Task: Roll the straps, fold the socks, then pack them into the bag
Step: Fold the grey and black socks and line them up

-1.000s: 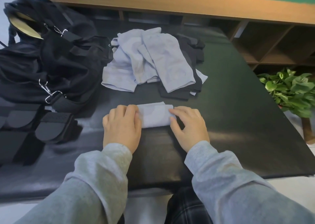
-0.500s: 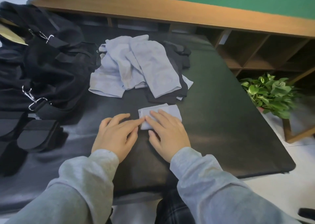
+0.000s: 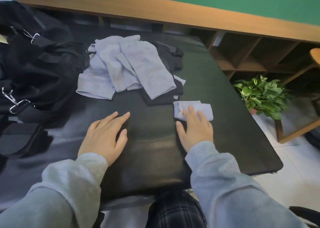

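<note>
Folded light-blue sock [image 3: 199, 109] is pressed flat on the black table [image 3: 216, 89] by the right hand [image 3: 195, 129], fingers spread, just right of the sock pile [image 3: 128, 71]. Left hand [image 3: 103, 135] is laid flat below the pile, holding nothing. Black bag [image 3: 38, 66] is seen left of the pile.

1 folded sock [image 3: 194, 110], 1 sock pile [image 3: 128, 68], 1 bag [image 3: 39, 68], 2 hands, 1 plant [image 3: 261, 96].
</note>
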### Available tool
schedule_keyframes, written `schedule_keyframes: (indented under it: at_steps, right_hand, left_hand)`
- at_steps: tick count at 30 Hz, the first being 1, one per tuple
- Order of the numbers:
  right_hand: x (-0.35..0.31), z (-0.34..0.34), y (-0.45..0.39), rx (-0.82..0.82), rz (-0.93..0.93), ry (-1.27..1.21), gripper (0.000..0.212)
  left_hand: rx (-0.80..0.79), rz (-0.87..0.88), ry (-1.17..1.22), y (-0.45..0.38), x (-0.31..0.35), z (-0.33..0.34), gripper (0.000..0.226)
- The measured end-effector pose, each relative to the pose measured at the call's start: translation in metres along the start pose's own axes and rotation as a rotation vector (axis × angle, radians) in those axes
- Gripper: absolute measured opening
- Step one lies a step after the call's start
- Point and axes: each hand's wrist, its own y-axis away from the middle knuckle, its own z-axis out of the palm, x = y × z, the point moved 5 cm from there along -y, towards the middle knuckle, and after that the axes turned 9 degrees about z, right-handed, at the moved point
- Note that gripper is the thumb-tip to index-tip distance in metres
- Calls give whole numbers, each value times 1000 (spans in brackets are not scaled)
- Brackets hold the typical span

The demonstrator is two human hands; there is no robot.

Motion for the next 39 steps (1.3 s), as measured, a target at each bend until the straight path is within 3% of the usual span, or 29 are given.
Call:
schedule_keyframes:
  at_steps: [8, 34, 37, 39]
  right_hand:
    - [34, -8, -41, -19, 99, -181, 44]
    - [22, -4, -130, 28, 81, -113, 57]
    - [21, -5, -130, 80, 60, -188, 49]
    - [22, -12, -124, 196, 57, -332, 37]
  left_hand:
    - [-24, -14, -34, -1, 1, 0, 59]
    - [-103, -12, -99, -3, -6, 8, 55]
    - [-85, -37, -86, -3, -7, 7, 55]
    - [-74, -38, -82, -4, -7, 6, 55]
